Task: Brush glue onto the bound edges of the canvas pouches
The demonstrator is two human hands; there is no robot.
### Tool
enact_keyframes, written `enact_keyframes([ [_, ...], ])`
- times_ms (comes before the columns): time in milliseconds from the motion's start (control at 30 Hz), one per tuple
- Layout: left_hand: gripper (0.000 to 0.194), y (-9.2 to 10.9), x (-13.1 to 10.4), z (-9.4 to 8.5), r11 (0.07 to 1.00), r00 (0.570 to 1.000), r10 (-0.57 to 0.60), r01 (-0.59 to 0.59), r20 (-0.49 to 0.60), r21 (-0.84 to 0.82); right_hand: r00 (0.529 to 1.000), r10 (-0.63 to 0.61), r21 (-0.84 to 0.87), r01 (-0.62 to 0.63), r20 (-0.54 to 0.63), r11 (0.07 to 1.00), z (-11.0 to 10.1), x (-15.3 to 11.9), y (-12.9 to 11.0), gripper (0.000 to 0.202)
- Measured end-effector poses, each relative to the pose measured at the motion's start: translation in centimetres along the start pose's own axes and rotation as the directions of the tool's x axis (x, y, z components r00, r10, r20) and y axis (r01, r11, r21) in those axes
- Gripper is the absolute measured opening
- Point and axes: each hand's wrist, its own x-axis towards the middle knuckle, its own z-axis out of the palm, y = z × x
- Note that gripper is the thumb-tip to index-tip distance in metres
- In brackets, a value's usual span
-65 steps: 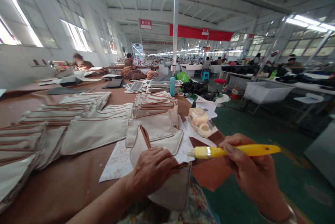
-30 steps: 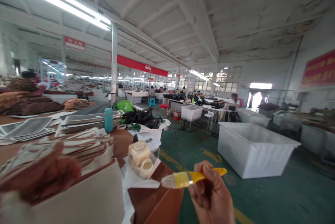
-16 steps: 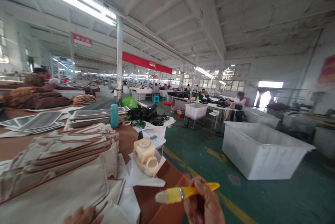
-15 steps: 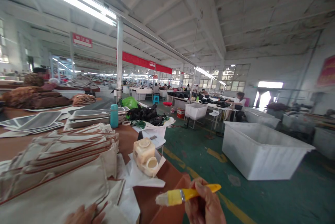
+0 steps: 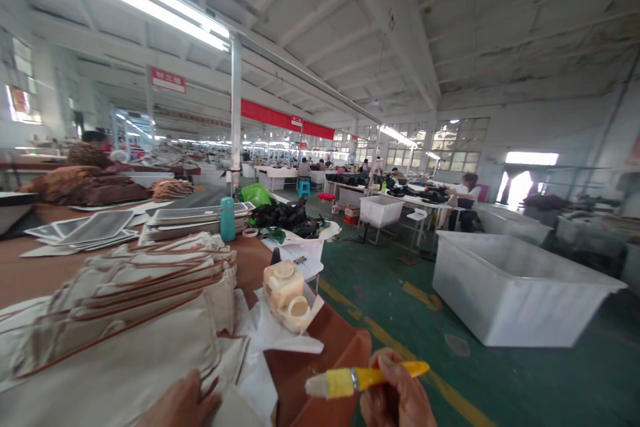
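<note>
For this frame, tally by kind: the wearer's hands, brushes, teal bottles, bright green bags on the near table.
Hands: 2 (left hand, right hand)
Brush: 1
Teal bottle: 1
Bright green bag: 1
Total: 5

The table (image 5: 253, 259) has a brown surface. Cream pouches (image 5: 145, 340) with brown edging lie in overlapping rows at near left. A stained container (image 5: 285, 290) sits on white paper (image 5: 253, 374) by the right edge. Farther back are a teal bottle (image 5: 227, 219), a tape roll (image 5: 249, 232), grey panels (image 5: 97, 228) and brown bundles (image 5: 100, 188).
</note>
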Motion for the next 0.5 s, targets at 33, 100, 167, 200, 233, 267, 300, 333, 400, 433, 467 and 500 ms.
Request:
enact_keyframes([
  [33,0.025,0.6,-0.3,-0.4,0.999,0.999,-0.023,0.024,0.027,-0.034,1.000,0.000,-0.008,0.000,0.007,1.000,0.1,-0.2,-0.1,0.041],
  [100,0.024,1.7,-1.1,-1.4,0.989,0.996,-0.042,0.052,0.078,-0.137,1.000,0.007,-0.026,-0.006,0.021,1.000,0.4,-1.0,-0.5,0.038],
  [167,0.025,2.7,-1.9,-2.3,0.966,0.994,-0.005,0.034,0.113,-0.257,1.000,0.010,-0.033,-0.010,0.002,0.999,1.0,-2.0,-1.3,0.035],
  [200,0.026,3.2,-2.4,-2.7,0.957,0.994,0.007,0.026,0.112,-0.289,1.000,0.005,-0.032,-0.006,-0.026,0.999,1.4,-2.5,-1.8,0.034],
  [233,0.029,3.5,-3.1,-3.0,0.946,0.994,0.020,0.017,0.108,-0.324,0.999,0.007,-0.036,-0.009,-0.049,0.999,1.8,-3.0,-2.3,0.033],
  [267,0.033,3.9,-3.8,-3.4,0.932,0.994,0.033,0.006,0.100,-0.361,0.998,0.021,-0.041,-0.024,-0.057,0.999,2.2,-3.3,-2.7,0.031],
  [300,0.035,4.2,-4.7,-3.8,0.921,0.995,0.037,0.003,0.095,-0.390,0.998,0.032,-0.048,-0.035,-0.063,0.998,2.6,-3.5,-3.1,0.030],
  [333,0.038,4.6,-5.6,-4.4,0.906,0.995,0.048,-0.006,0.090,-0.423,0.998,0.043,-0.061,-0.046,-0.052,0.997,3.0,-3.6,-3.4,0.029],
  [400,0.038,5.6,-7.8,-5.7,0.862,0.993,0.098,-0.048,0.072,-0.505,0.999,0.042,-0.101,-0.042,-0.008,0.994,3.9,-3.6,-3.6,0.027],
  [433,0.037,6.2,-8.8,-6.5,0.831,0.989,0.135,-0.081,0.058,-0.551,0.999,0.035,-0.131,-0.032,0.025,0.991,4.3,-3.6,-3.6,0.025],
  [467,0.036,6.7,-9.8,-7.4,0.796,0.984,0.175,-0.117,0.041,-0.594,0.998,0.026,-0.163,-0.016,0.059,0.987,4.8,-3.5,-3.5,0.024],
  [500,0.035,7.2,-10.7,-8.2,0.764,0.977,0.210,-0.148,0.026,-0.628,0.996,0.016,-0.194,0.002,0.093,0.981,5.2,-3.4,-3.4,0.024],
])
